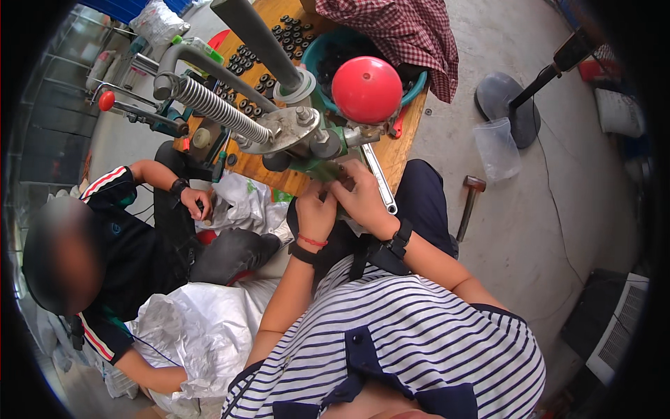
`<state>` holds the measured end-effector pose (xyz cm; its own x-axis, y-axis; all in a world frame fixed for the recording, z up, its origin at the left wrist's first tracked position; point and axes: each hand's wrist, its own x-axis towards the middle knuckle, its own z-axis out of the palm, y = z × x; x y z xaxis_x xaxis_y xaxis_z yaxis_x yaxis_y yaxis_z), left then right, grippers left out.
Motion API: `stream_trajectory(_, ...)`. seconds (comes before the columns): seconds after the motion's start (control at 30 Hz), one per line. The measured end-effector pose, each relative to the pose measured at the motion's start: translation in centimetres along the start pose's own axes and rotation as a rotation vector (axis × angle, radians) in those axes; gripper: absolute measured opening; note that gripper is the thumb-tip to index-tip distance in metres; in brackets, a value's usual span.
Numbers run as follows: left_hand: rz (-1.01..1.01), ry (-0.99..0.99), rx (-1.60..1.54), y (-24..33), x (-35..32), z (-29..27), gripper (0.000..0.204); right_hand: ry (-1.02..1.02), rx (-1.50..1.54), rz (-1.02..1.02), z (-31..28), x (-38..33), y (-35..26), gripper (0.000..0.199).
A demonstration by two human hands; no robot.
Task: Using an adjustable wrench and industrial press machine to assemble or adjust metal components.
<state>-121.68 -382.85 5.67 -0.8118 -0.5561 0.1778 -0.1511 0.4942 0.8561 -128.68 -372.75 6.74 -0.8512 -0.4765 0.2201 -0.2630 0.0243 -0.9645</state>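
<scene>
Green press base (pixel 322 170): small green metal part at the foot of a hand press, at the near edge of the wooden bench; mostly hidden by fingers, so its exact shape cannot be told.
Left hand (pixel 315 211): fingers curled up against the green part from below, touching it.
Right hand (pixel 361 194): laid over the green part's right side, fingers bent on it, close against the left hand.

A small workshop: a hand press (pixel 279 126) with a spring and red knob (pixel 366 89) on a wooden bench (pixel 401 143) at twelve o'clock, a hammer (pixel 469 204) on bare concrete floor (pixel 544 230) at three.
</scene>
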Motion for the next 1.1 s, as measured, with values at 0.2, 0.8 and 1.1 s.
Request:
stream_trajectory(0.2,-0.009,-0.019,-0.086,0.4,0.0,-0.1,0.018,-0.127,0.436,0.211,-2.2,0.4,0.9,0.027)
stream_trajectory(0.8,-0.032,-0.096,-0.106,0.7,0.1,-0.4,0.020,-0.310,0.364,0.135,-4.0,2.4,0.6,0.028)
stream_trajectory(1.1,-0.061,-0.063,-0.223,1.1,0.3,-0.5,0.020,-0.214,0.320,0.158,-3.9,1.2,0.3,0.029)
